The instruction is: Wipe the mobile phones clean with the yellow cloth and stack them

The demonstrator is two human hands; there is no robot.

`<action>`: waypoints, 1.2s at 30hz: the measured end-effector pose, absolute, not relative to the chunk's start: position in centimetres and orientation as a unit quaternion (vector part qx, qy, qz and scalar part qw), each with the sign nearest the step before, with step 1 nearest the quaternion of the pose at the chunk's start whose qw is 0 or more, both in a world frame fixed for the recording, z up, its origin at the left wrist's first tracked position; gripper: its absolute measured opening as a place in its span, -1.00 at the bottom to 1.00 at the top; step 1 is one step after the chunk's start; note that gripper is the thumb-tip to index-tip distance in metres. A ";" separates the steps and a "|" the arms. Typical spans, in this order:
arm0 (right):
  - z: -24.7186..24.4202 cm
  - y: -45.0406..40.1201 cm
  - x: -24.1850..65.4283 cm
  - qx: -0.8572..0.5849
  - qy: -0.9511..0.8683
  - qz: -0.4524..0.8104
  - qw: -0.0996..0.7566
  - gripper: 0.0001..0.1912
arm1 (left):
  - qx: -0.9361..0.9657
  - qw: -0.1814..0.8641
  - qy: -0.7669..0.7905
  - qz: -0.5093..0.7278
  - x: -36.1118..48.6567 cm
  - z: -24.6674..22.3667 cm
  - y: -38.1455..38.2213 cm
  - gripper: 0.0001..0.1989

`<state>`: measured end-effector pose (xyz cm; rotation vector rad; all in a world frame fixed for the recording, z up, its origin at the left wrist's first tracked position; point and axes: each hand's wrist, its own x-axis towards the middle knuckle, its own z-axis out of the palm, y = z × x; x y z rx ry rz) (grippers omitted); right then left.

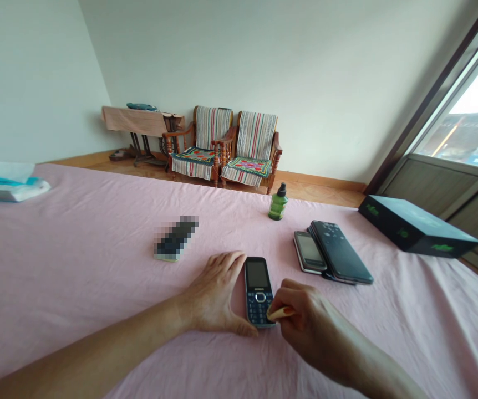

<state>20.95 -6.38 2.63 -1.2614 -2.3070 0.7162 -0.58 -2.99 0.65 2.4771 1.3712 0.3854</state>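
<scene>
A dark keypad phone (258, 275) lies face up on the pink cloth (110, 221). Around its left side is my left hand (215, 296), fingertips at the phone's top left corner and thumb at its bottom left corner. My right hand (305, 310) is closed round a small pale yellow cloth or pad (283, 313), whose tip touches the keypad's lower right part. What exactly this pale thing is cannot be made out.
To the right lie a small silver phone (310, 252) and a large dark phone (341, 252). Behind them are a green bottle (278, 205) and a black box (413, 224). A blurred-out phone (176, 238) and a tissue pack (6, 185) are at the left.
</scene>
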 end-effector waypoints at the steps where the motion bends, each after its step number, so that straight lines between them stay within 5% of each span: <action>1: 2.7 -6.4 21.1 -0.455 -0.829 0.257 0.199 -0.70 | 0.859 0.141 0.474 0.132 -0.6 0.7 -3.0 0.12; 36: 2.5 -6.4 20.9 -0.468 -0.818 0.267 0.203 -0.68 | 0.858 0.144 0.474 0.137 -0.7 0.5 -2.9 0.12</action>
